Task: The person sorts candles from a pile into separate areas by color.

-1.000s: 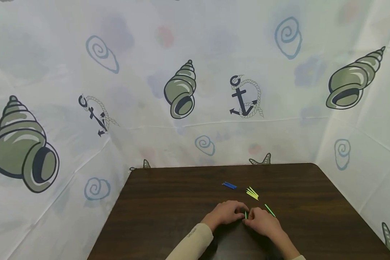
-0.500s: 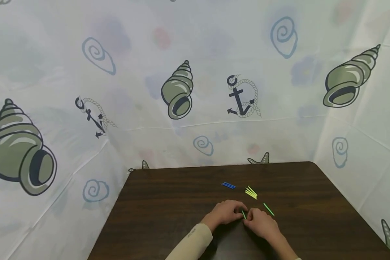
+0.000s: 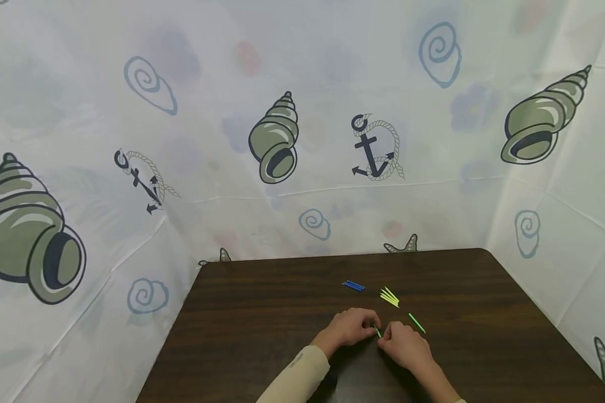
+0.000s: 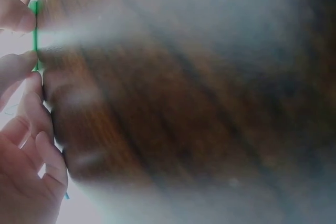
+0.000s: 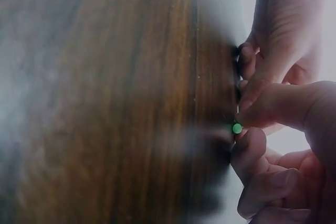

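Note:
A thin green stick (image 3: 377, 331) spans the gap between my two hands, low over the dark table. My left hand (image 3: 351, 327) pinches one end of it between thumb and finger. At the other end, my right hand (image 3: 406, 345) pinches it too. In the left wrist view the stick (image 4: 35, 38) runs straight between the fingertips of both hands. Only its round green end (image 5: 237, 128) shows in the right wrist view, between my right thumb and index finger. A second green stick (image 3: 417, 323) lies on the table just beyond my right hand.
Several yellow sticks (image 3: 390, 297) lie fanned on the table beyond my hands. Left of them is a small bunch of blue sticks (image 3: 354, 286). The brown wooden table (image 3: 262, 302) meets a patterned cloth (image 3: 327, 73) hanging along its back and sides.
The held green stick has gone from nearly upright in the head view to slanting, its top end leaning left. Both hands stay close together. The sticks on the table have not moved.

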The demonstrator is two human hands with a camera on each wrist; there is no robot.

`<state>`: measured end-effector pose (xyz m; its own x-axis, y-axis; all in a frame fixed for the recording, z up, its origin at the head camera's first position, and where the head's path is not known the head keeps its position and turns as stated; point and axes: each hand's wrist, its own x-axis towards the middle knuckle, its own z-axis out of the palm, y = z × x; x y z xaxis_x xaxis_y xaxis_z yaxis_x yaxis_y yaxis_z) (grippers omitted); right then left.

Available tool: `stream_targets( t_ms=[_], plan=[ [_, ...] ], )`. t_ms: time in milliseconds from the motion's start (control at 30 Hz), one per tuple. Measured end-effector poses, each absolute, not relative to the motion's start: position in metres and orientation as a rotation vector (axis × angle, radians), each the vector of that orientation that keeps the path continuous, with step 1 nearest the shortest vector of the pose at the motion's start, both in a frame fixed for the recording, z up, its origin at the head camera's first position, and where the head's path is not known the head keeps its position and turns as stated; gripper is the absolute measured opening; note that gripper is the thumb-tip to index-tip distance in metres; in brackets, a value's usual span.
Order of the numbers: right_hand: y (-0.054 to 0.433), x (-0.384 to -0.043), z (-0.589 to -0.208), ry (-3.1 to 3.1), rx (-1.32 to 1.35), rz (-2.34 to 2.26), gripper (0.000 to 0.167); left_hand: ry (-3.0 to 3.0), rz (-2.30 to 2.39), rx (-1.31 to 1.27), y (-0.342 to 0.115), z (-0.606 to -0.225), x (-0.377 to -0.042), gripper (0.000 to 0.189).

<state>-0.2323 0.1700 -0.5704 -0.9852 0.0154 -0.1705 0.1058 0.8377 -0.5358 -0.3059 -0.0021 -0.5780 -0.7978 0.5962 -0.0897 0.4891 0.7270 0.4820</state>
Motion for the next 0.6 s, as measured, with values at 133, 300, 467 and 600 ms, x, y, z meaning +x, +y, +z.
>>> stream_targets(
  t_ms=[133,300,467,600],
  plan=[
    [0.167,-0.231,-0.570,2.882,0.109,-0.835,0.018,2.683,0.684,0.868,-0.004,-0.579,-0.307,0.010],
    [0.161,-0.232,-0.573,2.861,0.065,-0.891,0.035,2.693,0.725,0.827,-0.015,-0.584,-0.304,0.008],
    [0.163,-0.234,-0.570,2.851,0.073,-0.890,0.041,2.690,0.753,0.858,-0.015,-0.584,-0.306,0.007],
    [0.174,-0.231,-0.569,2.854,0.131,-0.865,0.041,2.659,0.769,0.896,-0.004,-0.584,-0.309,0.009]
  ],
)
